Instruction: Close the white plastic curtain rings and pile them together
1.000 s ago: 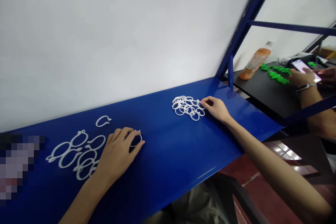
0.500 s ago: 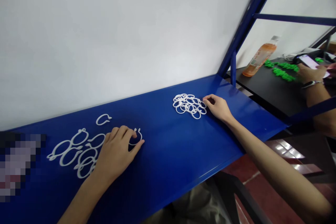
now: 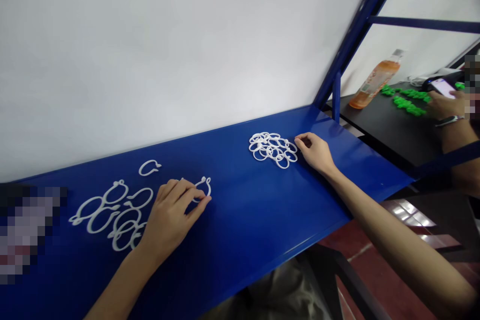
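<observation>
My left hand (image 3: 176,215) pinches a white plastic curtain ring (image 3: 209,190) between thumb and fingers. The ring's small ball and loop ends point up, close together, and part of it is hidden by the fingers. Beneath and left of this hand, several open white rings (image 3: 92,206) lie loosely spread, some overlapping. One C-shaped ring (image 3: 141,168) lies apart, farther back. My right hand (image 3: 315,152) rests at the right edge of a pile of white rings (image 3: 258,156) that look closed. Its fingers are curled with thumb and forefinger together, and no ring shows in them.
All the rings lie on a blue metal shelf (image 3: 243,230) against a white wall. A blue post (image 3: 347,45) rises at the right. Beyond it, a black table (image 3: 378,125) carries an orange drink bottle (image 3: 375,82) and green pieces (image 3: 408,105). Another person's hand (image 3: 446,105) holds a phone.
The ring in my left hand has turned and its ends now stand nearer each other. The hand has shifted slightly right. My right hand stays beside the pile.
</observation>
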A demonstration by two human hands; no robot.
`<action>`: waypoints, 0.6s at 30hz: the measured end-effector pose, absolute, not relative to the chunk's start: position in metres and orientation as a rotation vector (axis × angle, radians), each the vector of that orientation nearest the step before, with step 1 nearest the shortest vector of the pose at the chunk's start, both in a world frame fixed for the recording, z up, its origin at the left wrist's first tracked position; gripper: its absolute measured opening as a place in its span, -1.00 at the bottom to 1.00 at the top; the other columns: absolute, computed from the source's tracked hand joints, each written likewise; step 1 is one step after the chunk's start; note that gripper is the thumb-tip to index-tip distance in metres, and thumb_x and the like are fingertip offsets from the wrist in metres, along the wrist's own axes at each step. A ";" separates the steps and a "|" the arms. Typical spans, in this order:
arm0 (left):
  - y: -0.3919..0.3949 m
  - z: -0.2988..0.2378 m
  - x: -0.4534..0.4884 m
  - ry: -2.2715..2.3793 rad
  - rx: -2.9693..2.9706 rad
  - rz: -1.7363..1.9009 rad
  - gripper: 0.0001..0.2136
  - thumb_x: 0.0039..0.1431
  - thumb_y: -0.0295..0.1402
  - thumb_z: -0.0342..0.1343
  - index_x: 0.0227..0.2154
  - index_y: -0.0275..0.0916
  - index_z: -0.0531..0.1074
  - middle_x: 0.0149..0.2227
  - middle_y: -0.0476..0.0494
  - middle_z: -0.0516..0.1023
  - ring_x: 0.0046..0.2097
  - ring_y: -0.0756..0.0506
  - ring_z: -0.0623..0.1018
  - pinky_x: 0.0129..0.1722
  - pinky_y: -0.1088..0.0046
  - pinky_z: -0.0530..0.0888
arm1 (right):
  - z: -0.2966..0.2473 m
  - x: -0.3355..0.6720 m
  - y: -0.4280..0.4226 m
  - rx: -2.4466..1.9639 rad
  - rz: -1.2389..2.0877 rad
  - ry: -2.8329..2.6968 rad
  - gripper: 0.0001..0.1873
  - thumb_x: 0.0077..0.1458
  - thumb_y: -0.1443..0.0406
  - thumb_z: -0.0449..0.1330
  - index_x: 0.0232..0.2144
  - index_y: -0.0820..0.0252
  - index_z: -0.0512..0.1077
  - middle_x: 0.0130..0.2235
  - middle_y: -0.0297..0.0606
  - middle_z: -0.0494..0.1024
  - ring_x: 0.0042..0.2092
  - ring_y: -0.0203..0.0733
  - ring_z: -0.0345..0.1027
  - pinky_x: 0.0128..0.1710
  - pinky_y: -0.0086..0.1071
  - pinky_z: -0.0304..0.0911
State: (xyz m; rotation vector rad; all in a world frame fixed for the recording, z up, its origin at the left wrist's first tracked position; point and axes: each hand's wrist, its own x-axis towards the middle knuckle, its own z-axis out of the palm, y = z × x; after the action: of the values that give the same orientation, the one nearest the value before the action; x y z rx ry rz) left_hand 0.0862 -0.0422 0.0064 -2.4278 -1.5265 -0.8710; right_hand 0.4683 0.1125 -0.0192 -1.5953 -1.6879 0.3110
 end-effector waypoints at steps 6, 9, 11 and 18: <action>-0.046 0.013 0.093 -1.331 -2.331 -0.892 -0.90 0.25 -0.39 0.19 -0.40 -0.18 0.48 -0.40 -0.04 0.53 -0.29 -0.10 0.49 -0.19 0.29 0.41 | 0.012 0.425 0.076 -1.285 0.173 -1.791 -0.80 0.28 0.21 0.12 -0.22 0.16 0.50 -0.22 -0.16 0.57 -0.28 -0.16 0.42 -0.20 -0.27 0.34; -0.048 0.015 0.098 -1.219 -2.235 -0.884 -0.91 0.21 -0.42 0.24 -0.41 -0.20 0.48 -0.41 -0.06 0.51 -0.30 -0.10 0.48 -0.24 0.31 0.39 | 0.026 0.370 0.041 -1.064 0.637 -1.997 -0.81 0.30 0.16 0.14 -0.23 0.11 0.49 -0.24 -0.25 0.61 -0.25 -0.18 0.47 -0.23 -0.31 0.35; -0.049 0.015 0.101 -1.175 -2.183 -0.862 -0.89 0.19 -0.43 0.25 -0.43 -0.20 0.46 -0.43 -0.06 0.50 -0.31 -0.10 0.47 -0.26 0.31 0.37 | 0.027 0.332 0.023 -0.930 1.005 -2.039 -0.79 0.27 0.12 0.18 -0.23 0.12 0.48 -0.30 -0.31 0.61 -0.29 -0.22 0.48 -0.27 -0.35 0.36; -0.052 0.004 0.104 -1.229 -2.248 -0.789 -0.86 0.24 -0.42 0.18 -0.45 -0.18 0.45 -0.44 -0.03 0.52 -0.32 -0.09 0.48 -0.21 0.28 0.36 | 0.001 0.279 0.013 -0.859 1.450 -1.869 -0.88 0.24 0.24 0.20 -0.30 0.17 0.40 -0.43 -0.38 0.53 -0.40 -0.31 0.43 -0.38 -0.44 0.33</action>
State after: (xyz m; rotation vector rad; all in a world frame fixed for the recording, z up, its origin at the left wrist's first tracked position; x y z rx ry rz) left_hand 0.1039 -0.0519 0.0035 -2.2484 -1.2290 -0.7891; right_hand 0.2794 0.0125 0.0013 -0.8588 -1.8688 1.4495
